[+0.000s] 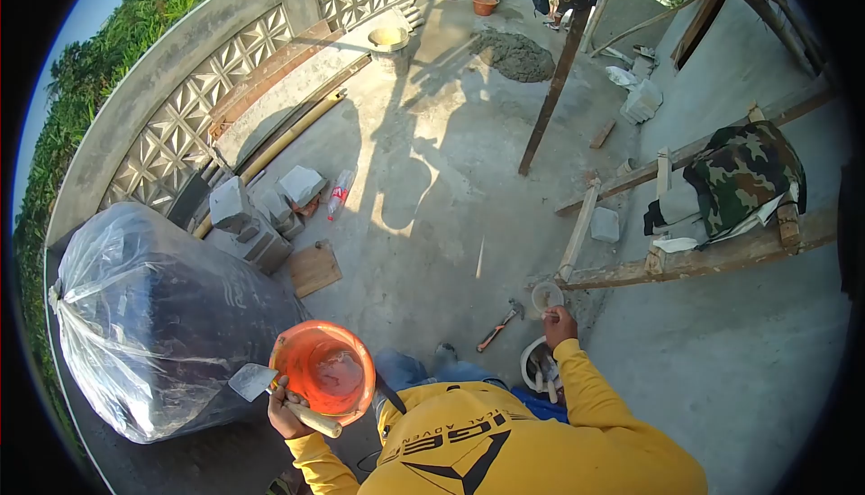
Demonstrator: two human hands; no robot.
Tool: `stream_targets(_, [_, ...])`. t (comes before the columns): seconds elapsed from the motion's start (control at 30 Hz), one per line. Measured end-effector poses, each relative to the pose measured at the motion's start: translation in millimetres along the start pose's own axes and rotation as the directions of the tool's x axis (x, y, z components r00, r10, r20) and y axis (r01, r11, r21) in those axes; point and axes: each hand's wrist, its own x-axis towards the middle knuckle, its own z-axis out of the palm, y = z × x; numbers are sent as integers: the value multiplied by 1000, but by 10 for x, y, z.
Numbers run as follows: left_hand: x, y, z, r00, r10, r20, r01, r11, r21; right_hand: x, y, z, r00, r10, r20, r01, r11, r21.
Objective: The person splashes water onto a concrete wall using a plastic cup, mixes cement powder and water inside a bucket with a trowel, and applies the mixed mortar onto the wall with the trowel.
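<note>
My left hand is closed round a trowel and the near rim of an orange bucket. The trowel's wooden handle lies across the front of the bucket, and its grey blade sticks out to the left. A little greyish wet stuff shows in the bucket's bottom. On the right, my right hand grips a small clear plastic cup. Below that hand stands a white bucket with several tools in it. A hammer lies on the floor just left of the cup.
A big plastic-wrapped bundle stands at my left, with broken blocks beyond it. A wooden ladder with a camouflage cloth on it is at right. Farther off are a wooden post and a mortar heap.
</note>
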Motion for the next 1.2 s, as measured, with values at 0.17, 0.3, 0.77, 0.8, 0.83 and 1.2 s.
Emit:
stream_targets(0.17, [959, -19, 851, 995, -71, 67, 69, 997, 23, 820, -583, 74, 987, -36, -159, 37, 999, 2])
stream_targets(0.3, [1796, -53, 1654, 986, -147, 80, 143, 988, 57, 1196, -661, 365, 964, -5, -266, 5, 1000, -2])
stream_targets(0.77, [4005, 453, 4863, 925, -189, 330, 95, 955, 281, 2240, -1764, 1314, 769, 582, -263, -560, 813, 163])
stream_targets(0.8, [4051, 480, 5143, 925, -169, 340, 72, 957, 282, 2417, -1786, 1395, 766, 591, -254, -573, 806, 147])
stream_targets(0.83, [4174, 496, 5354, 928, -145, 344, 45, 958, 283, 2616, -1776, 1458, 762, 597, -249, -584, 801, 133])
stream_targets(1.2, [5532, 77, 7534, 971, 2, 237, -39, 988, 151, 6188, -1870, 1836, 898, 413, -150, -412, 910, 38])
